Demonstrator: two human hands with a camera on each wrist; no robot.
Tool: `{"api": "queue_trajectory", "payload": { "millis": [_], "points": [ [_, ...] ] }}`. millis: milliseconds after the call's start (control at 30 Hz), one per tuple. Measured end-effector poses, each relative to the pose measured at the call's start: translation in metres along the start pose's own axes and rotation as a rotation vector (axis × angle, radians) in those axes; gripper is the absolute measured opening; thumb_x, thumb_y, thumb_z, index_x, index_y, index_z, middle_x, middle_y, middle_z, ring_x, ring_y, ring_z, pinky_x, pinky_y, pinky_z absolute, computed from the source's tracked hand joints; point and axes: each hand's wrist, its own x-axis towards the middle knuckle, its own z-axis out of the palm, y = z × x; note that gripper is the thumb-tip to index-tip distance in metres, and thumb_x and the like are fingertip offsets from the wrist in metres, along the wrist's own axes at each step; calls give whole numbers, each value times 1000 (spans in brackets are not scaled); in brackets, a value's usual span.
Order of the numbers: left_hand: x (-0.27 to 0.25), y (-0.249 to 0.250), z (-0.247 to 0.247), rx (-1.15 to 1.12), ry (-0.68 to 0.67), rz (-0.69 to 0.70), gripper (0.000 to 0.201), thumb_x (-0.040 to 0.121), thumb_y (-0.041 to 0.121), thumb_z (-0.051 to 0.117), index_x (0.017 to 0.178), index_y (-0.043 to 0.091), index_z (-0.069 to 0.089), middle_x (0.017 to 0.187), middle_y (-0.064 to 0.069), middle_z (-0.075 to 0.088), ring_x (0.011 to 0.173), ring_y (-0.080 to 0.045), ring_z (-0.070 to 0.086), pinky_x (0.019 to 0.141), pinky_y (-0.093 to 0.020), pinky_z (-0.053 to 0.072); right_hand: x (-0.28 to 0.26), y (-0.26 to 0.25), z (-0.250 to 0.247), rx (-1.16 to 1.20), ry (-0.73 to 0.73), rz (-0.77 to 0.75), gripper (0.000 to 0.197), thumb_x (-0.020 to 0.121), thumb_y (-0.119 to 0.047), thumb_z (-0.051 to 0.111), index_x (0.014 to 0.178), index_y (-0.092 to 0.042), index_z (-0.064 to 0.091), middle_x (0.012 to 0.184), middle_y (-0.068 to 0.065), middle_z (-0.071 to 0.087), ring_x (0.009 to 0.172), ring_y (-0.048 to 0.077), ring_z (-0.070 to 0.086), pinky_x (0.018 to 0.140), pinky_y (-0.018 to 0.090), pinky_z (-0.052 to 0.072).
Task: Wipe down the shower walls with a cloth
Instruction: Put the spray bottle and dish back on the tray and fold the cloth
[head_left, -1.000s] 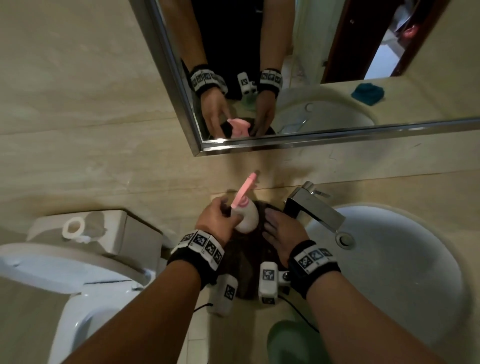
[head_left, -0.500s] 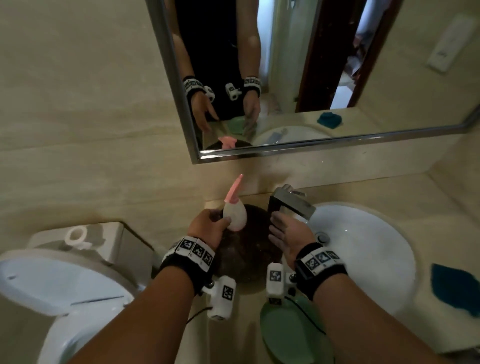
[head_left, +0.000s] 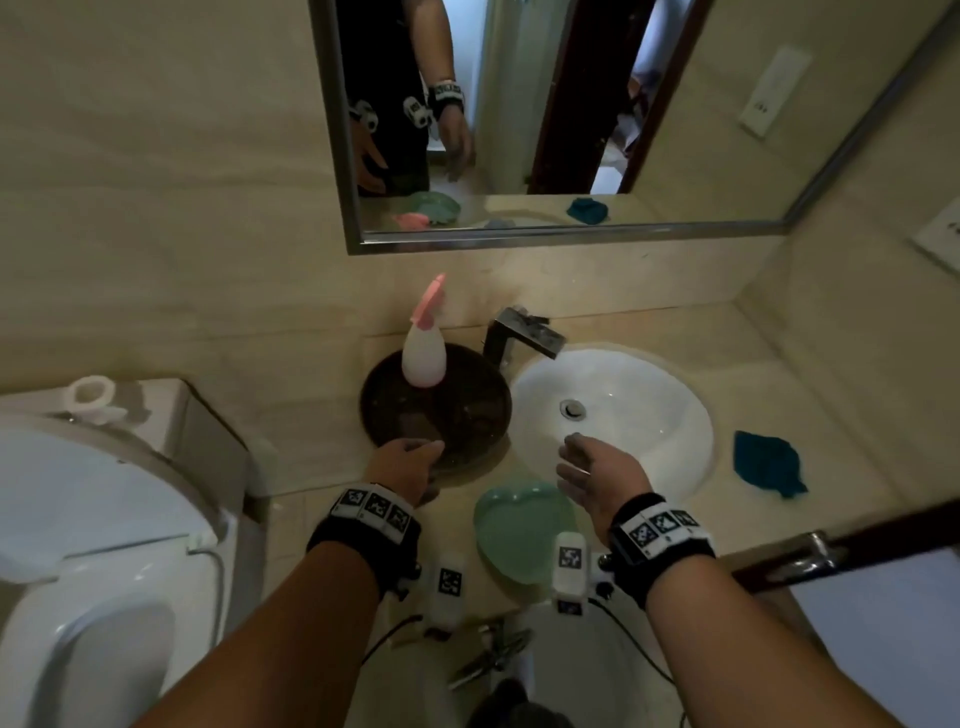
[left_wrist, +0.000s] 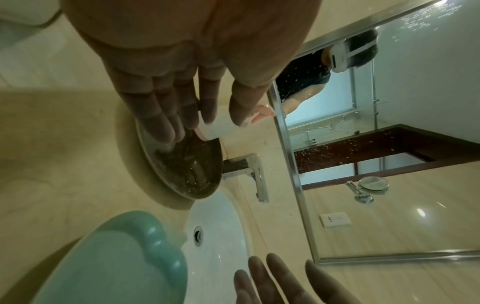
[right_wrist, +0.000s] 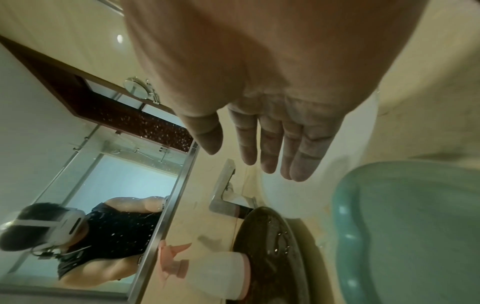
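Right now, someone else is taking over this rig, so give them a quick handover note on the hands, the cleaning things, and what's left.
Left hand: open, empty, over the near edge of the dark round tray.
Right hand: open, empty, over the near rim of the sink.
Spray bottle: upright on the tray's far side, nobody holding it.
Blue cloth: on the counter right of the sink, untouched.
Green dish: near counter edge, between the hands.
Done: no wiping visible.
Left: pick up the cloth, wipe the shower walls.

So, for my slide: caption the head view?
Both hands open and empty above the vanity; spray bottle on dark tray, blue cloth untouched.
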Motion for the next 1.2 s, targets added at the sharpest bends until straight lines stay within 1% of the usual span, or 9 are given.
{"api": "queue_trajectory", "payload": {
  "millis": [167, 367, 467, 533, 667, 833, 900, 1067, 1200],
  "points": [
    [-2, -28, 17, -96, -82, -83, 19, 102, 20, 65, 117, 9, 58, 102, -11, 63, 86, -27, 63, 93, -48, 54, 1, 20, -29, -13, 57, 22, 31, 100, -23, 63, 125, -4, 64, 123, 13, 69, 109, 29, 66, 90, 41, 57],
    [0, -55, 44, -82, -31, -241, 19, 107, 21, 56, 90, 12, 58, 93, -8, 56, 82, -25, 57, 92, -46, 53, 25, 40, -58, -47, 82, 89, 13, 102, -19, 59, 104, -7, 64, 110, 9, 65, 97, 25, 62, 105, 47, 52],
    [-1, -68, 50, -65, 11, -292, 20, 104, 24, 62, 96, 6, 61, 97, -11, 61, 85, -28, 61, 98, -49, 54, 39, 53, -65, -94, 74, 118, 15, 102, -21, 59, 94, -10, 63, 108, 9, 64, 85, 21, 59, 81, 38, 54],
    [-2, -76, 52, -55, 2, -310, 18, 102, 26, 64, 107, 9, 60, 111, -13, 61, 97, -30, 61, 100, -49, 53, 47, 61, -69, -96, 60, 144, 14, 102, -24, 59, 99, -11, 64, 114, 9, 64, 89, 22, 60, 76, 35, 50],
    [0, -85, 56, -68, 2, -320, 16, 101, 26, 64, 108, 12, 62, 114, -13, 64, 101, -31, 63, 99, -48, 56, 59, 73, -71, -116, 26, 175, 34, 105, -26, 56, 132, -5, 60, 126, 9, 62, 112, 27, 60, 96, 40, 50],
    [-5, -89, 65, -114, 0, -358, 15, 102, 25, 61, 92, 15, 63, 97, -10, 67, 87, -29, 68, 76, -42, 59, 72, 80, -66, -100, -24, 205, 30, 105, -23, 54, 127, -3, 61, 136, 18, 61, 98, 23, 60, 100, 42, 49],
    [-7, -90, 71, -133, 18, -356, 23, 106, 16, 54, 85, 11, 61, 82, -8, 56, 69, -25, 56, 63, -37, 47, 78, 85, -65, -104, -33, 212, 28, 105, -21, 54, 123, -2, 62, 124, 18, 67, 100, 27, 65, 103, 47, 50],
    [-9, -90, 77, -235, 39, -388, 17, 101, 20, 61, 90, 8, 65, 77, -8, 52, 52, -22, 45, 50, -26, 43, 77, 90, -61, -140, -58, 209, 29, 99, -20, 58, 104, 5, 70, 98, 24, 73, 70, 23, 68, 68, 35, 55],
    [-12, -85, 81, -279, 16, -399, 16, 104, 21, 59, 99, 8, 66, 89, -9, 63, 69, -25, 60, 65, -35, 53, 76, 90, -57, -133, -49, 207, 27, 96, -22, 62, 107, -1, 75, 100, 17, 77, 76, 26, 73, 68, 37, 58]
  ]
}}
